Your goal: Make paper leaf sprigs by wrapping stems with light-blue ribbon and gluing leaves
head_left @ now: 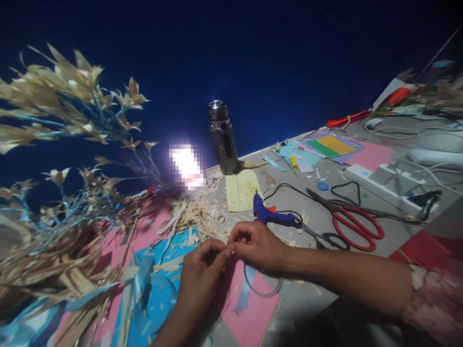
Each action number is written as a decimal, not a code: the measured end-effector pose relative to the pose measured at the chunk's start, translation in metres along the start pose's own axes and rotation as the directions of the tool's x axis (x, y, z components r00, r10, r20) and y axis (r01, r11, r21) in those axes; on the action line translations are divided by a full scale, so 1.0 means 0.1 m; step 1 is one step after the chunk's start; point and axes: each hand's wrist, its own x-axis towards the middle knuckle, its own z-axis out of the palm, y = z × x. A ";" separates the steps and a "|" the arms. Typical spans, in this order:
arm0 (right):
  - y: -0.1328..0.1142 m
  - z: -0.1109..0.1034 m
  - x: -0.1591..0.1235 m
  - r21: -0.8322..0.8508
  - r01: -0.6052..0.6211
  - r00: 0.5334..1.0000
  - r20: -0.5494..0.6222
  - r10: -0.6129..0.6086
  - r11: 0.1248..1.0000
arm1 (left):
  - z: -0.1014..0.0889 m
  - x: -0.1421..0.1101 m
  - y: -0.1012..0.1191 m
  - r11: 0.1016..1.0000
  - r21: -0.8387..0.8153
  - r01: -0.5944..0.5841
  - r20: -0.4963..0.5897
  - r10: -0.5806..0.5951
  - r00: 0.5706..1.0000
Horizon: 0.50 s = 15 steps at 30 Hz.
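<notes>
My left hand [204, 267] and my right hand [262, 246] meet fingertip to fingertip over the table. Both are closed in a pinch on something tiny and pale, too small to make out. Below my right wrist lies a loop of thin grey wire [265, 293], beside a light blue ribbon piece [245, 294] on a pink sheet [253, 315]. Just beyond my right hand rests a blue glue gun [277, 217], its nozzle pointing away. Black-handled scissors [336, 241] and large red-handled scissors [356, 226] lie to its right.
A dark flask [223, 140] stands at the back, behind a yellow paper [245, 190]. Dried flower stems [90, 101] rise at left above husk strips [72, 284]. Husk shavings [198, 214] litter the middle. A white power strip [387, 188] with cables is at right.
</notes>
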 end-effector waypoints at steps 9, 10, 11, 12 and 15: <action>-0.05 -0.02 0.00 0.096 -0.030 0.998 0.060 0.024 0.995 | 0.00 0.01 -0.06 0.957 -0.227 0.182 0.193 -0.139 0.971; -0.05 -0.02 0.00 0.099 -0.025 0.998 0.065 0.019 0.995 | 0.01 0.00 -0.06 0.951 -0.243 0.190 0.201 -0.143 0.969; -0.05 -0.03 0.01 0.094 -0.022 0.997 0.073 0.015 0.995 | 0.01 0.00 -0.05 0.950 -0.250 0.186 0.191 -0.140 0.971; -0.05 -0.03 0.01 0.078 -0.017 0.997 0.079 0.011 0.997 | 0.02 -0.01 -0.05 0.952 -0.248 0.178 0.173 -0.137 0.975; -0.03 -0.04 0.00 0.012 0.008 0.996 0.087 -0.009 1.000 | 0.03 -0.03 -0.03 0.952 -0.251 0.176 0.126 -0.148 0.981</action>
